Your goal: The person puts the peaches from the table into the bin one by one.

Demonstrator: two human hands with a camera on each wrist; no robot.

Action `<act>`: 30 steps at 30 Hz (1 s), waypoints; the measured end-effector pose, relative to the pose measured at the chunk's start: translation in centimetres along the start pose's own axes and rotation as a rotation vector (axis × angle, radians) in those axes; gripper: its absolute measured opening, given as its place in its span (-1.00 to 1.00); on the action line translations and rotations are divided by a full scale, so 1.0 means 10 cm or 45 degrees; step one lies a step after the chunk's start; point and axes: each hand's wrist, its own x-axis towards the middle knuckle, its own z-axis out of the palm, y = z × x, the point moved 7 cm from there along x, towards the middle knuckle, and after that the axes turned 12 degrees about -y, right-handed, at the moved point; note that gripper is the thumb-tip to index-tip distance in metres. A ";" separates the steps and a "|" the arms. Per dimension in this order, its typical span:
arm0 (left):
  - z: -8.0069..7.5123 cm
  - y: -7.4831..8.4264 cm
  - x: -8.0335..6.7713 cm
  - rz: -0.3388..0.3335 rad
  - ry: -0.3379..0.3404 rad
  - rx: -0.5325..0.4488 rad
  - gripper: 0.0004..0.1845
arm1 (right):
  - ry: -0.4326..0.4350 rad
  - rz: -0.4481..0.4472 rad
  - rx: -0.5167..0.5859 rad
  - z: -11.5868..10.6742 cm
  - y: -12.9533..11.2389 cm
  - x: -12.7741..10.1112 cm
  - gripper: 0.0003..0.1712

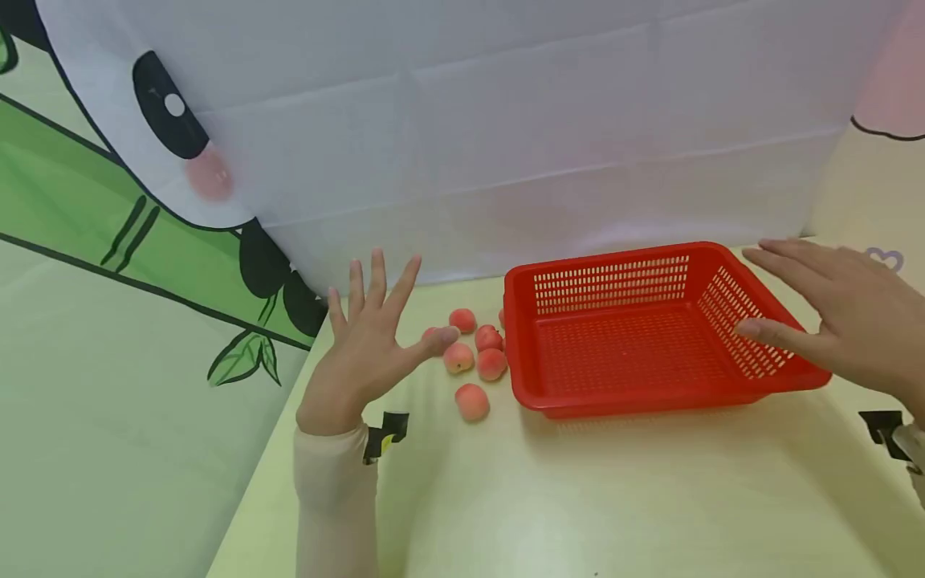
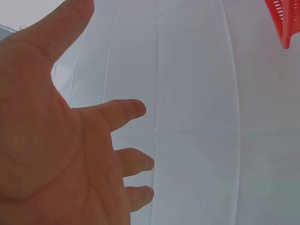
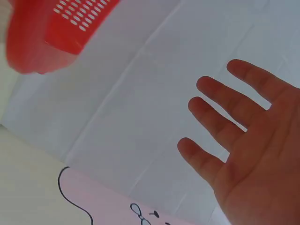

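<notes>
My left hand (image 1: 372,345) is raised above the left part of the table, fingers straight and spread, with nothing in it. Its thumb overlaps some small pink-red peaches (image 1: 472,402) in the head view; whether it touches any I cannot tell. Several peaches lie grouped against the left side of a red plastic basket (image 1: 578,401), and one is partly hidden by its rim. Over the basket's right side my right hand (image 1: 853,313) is held out flat, also holding nothing. The basket has slotted walls, and no fruit shows inside. Both wrist views show bare palms.
The pale yellow table (image 1: 549,498) reaches back to a white hanging cloth (image 1: 462,160). A printed panda face and green bamboo (image 1: 181,241) decorate the cloth at left. Each wrist carries a small black mount (image 1: 386,433).
</notes>
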 end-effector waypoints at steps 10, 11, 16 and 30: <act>-0.02 0.03 0.03 0.001 -0.013 -0.003 0.07 | -0.191 -0.039 0.007 0.64 -0.08 -0.17 -0.03; -0.02 0.03 0.02 0.000 -0.015 -0.008 0.07 | -0.199 -0.042 0.003 0.69 -0.09 -0.18 -0.04; -0.01 0.02 0.02 -0.004 -0.023 -0.009 0.07 | -0.278 -0.022 -0.050 0.91 -0.08 -0.20 -0.12; 0.06 0.00 0.03 -0.024 -0.060 -0.024 0.08 | -0.316 0.110 -0.168 1.03 -0.05 -0.20 -0.36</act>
